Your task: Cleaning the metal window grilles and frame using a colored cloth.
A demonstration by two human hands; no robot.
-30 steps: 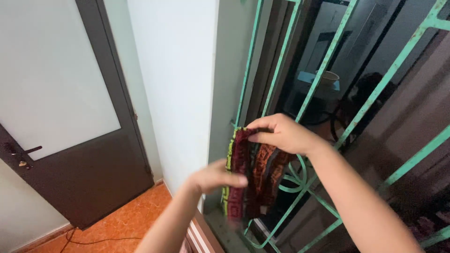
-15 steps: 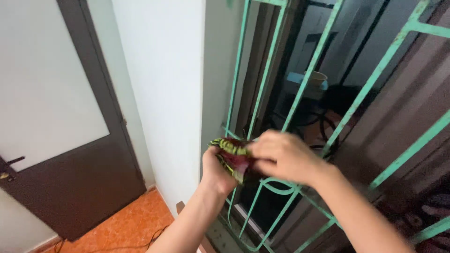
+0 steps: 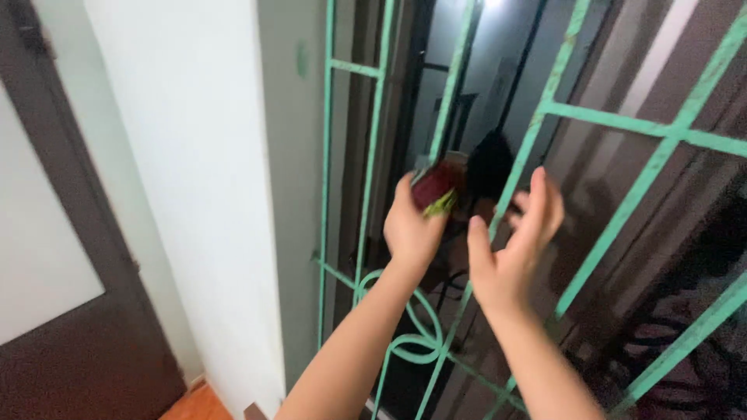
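Both hands have risen since the earlier frame, and the cloth, then spread between them, is now bunched. Left hand [image 3: 411, 225] grasps the dark red, green-edged cloth [image 3: 436, 187], holding it up against the green grille [image 3: 537, 124]. Right hand [image 3: 510, 249] is released, fingers spread, just beside the cloth and not touching it. Judgement: a firm grip should keep the bundle compact as it nears the bars. White wall [image 3: 194, 194] and dark door [image 3: 70, 311] stand left. No packages, labels or signs visible.
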